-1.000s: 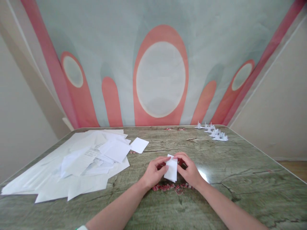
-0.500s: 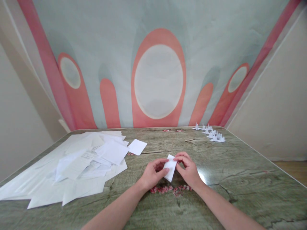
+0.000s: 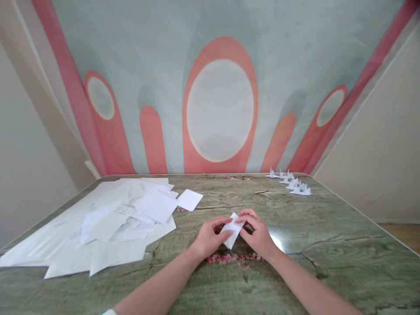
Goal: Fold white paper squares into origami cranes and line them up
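Observation:
A small folded piece of white paper [image 3: 233, 229] is held between my two hands, just above the wood-patterned table [image 3: 328, 232]. My left hand [image 3: 210, 237] pinches its left side, thumb on the near face and fingers behind the upper edge. On the other side, the fingers of my right hand [image 3: 255, 228] press on the paper's upper right edge, with the thumb lower down beside it. Parts of the fingertips behind the paper are hidden.
At the left lies a spread pile of white sheets [image 3: 108, 223], some with writing. One square sheet [image 3: 190, 200] rests by the pile's right edge. Several folded paper cranes [image 3: 297, 187] stand at the back right. A patterned backdrop [image 3: 219, 109] rises behind the table.
The folded paper has turned slightly in my hands, and its lower edge now shows a second layer. My view has shifted a little; both hands keep their hold.

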### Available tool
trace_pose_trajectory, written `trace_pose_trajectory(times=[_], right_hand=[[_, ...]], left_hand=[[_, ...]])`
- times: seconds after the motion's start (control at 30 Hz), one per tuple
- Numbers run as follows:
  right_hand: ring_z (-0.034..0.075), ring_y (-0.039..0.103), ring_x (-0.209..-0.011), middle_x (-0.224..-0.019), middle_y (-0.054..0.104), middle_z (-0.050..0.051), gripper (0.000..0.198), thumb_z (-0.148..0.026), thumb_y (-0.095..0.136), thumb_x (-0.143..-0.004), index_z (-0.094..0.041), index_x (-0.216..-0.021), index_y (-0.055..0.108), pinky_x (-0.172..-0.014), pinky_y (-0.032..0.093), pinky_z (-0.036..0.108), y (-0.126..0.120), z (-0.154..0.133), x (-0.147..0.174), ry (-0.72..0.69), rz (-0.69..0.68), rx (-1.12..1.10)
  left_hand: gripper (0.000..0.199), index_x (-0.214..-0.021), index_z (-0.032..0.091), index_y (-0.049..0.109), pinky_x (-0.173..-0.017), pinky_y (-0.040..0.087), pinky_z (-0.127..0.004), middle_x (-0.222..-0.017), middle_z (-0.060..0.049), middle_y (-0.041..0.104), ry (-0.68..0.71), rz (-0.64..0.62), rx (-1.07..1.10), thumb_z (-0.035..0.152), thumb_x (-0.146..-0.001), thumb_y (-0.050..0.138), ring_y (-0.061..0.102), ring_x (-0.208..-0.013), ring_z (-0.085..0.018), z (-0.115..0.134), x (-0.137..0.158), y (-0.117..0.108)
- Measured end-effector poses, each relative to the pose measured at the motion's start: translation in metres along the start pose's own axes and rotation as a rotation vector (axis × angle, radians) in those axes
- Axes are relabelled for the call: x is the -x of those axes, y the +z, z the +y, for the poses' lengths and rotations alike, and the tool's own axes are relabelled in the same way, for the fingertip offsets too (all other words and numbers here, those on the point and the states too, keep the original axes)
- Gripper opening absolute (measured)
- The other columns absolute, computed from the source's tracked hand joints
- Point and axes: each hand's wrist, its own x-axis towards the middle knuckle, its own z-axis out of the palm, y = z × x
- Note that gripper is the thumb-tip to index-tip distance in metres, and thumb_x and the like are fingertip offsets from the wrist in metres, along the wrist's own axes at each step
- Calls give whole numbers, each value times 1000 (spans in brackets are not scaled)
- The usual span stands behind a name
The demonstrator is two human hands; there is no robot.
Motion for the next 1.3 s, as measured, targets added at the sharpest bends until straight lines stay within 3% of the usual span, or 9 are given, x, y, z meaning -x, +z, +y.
trace_pose_trajectory(times=[0.23, 0.6, 1.03, 1.3], right_hand=[[19, 54, -84, -92, 53, 5, 14, -12, 56, -73, -21, -81, 63, -71, 47, 33, -1, 5, -1, 29, 108, -6], [19, 53, -85, -92, 52, 5, 13, -14, 57, -72, -22, -81, 62, -73, 46, 33, 0, 3, 1, -5, 114, 45], [21, 52, -97, -103, 50, 7, 22, -13, 51, -75, -22, -92, 62, -88, 43, 39, -2, -4, 2, -46, -50, 28], [21, 51, -98, -104, 50, 7, 23, -11, 52, -74, -23, -92, 62, -88, 41, 38, 1, 0, 2, -16, -15, 36]], left_hand=[[37, -95, 12, 62, -67, 46, -26, -81, -6, 66, -94, 39, 156, 32, -65, 72, 59, -71, -15, -6, -3, 4], [38, -93, 13, 64, -71, 46, -27, -88, -7, 68, -108, 41, 206, 31, -61, 75, 61, -77, -17, 0, -1, 5], [34, -104, 16, 63, -79, 46, -30, -100, -6, 67, -50, 40, 44, 30, -73, 65, 60, -89, -21, -8, -1, 1], [34, -104, 13, 62, -70, 45, -26, -94, -7, 66, -80, 47, 147, 34, -77, 61, 59, -81, -19, -2, 0, -2]])
